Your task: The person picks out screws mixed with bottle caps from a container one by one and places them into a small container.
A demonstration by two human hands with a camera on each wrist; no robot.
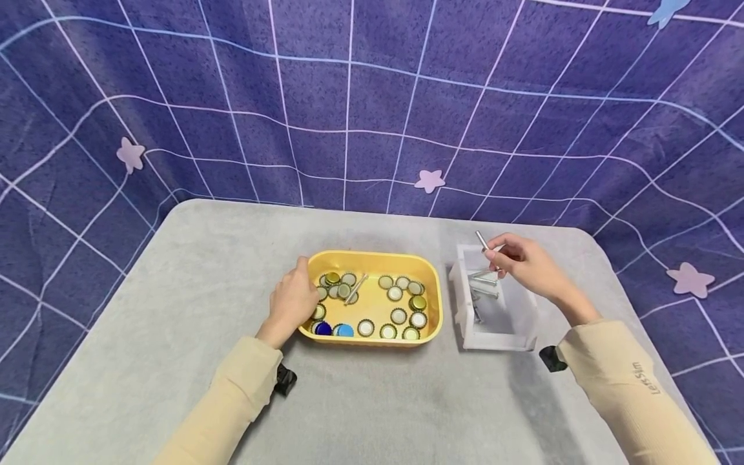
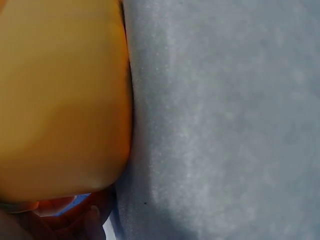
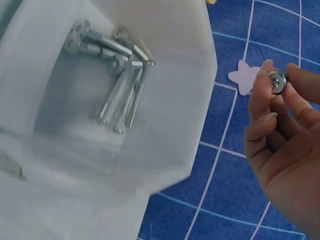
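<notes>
My left hand (image 1: 294, 296) grips the left end of a yellow plastic bin (image 1: 374, 260). In the left wrist view, fingers (image 2: 92, 220) bend around the end of its wall. Bottle caps (image 1: 365, 327), mostly lying underside up, are spread over the bin floor, with a long bolt (image 1: 356, 289) among them. Above the white plastic bin (image 1: 498, 342), my right hand (image 1: 530, 263) pinches a silver bolt (image 3: 278, 83) between thumb and fingertips, its round socketed head showing in the right wrist view. Several similar bolts (image 3: 120, 90) lie inside the white bin.
Both bins stand on a grey table (image 1: 372, 400), the white one just right of the yellow one. Behind the table hangs a purple-blue curtain (image 1: 378, 97) with grid lines and stars. Dark wrist devices (image 1: 552, 359) sit at both sleeves.
</notes>
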